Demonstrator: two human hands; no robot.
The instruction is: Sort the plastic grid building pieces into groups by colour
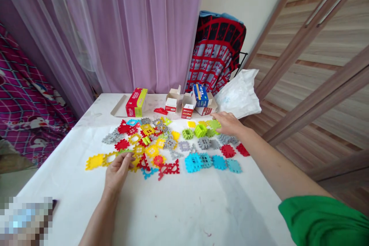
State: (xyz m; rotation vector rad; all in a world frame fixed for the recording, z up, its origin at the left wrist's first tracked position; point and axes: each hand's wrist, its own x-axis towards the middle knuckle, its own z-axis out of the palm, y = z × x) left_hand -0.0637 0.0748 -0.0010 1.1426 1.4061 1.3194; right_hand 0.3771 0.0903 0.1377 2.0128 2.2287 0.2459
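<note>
On the left, my left hand point(119, 167) is closed with thumb and fingertips at a flat green notched building piece point(126, 151), above yellow pieces. My right hand point(229, 123) reaches to the far right, its fingers closed at the edge of another green building piece point(214, 124). Beside that lie green block cubes point(200, 130) and a small yellow square point(191, 124). Grey pieces point(204, 143) sit closer in, partly joined. Light blue pieces point(193, 162) form a row in front. Red squares point(227, 151) lie below my right wrist.
A mixed heap holds red triangles point(144, 162), yellow frames point(152, 150) and grey squares point(113, 136). Along the back stand a red-and-green box point(136, 102), open small cartons point(188, 106), a blue box point(200, 95) and a white plastic bag point(240, 92). Curtains and a wardrobe border the white table point(178, 207).
</note>
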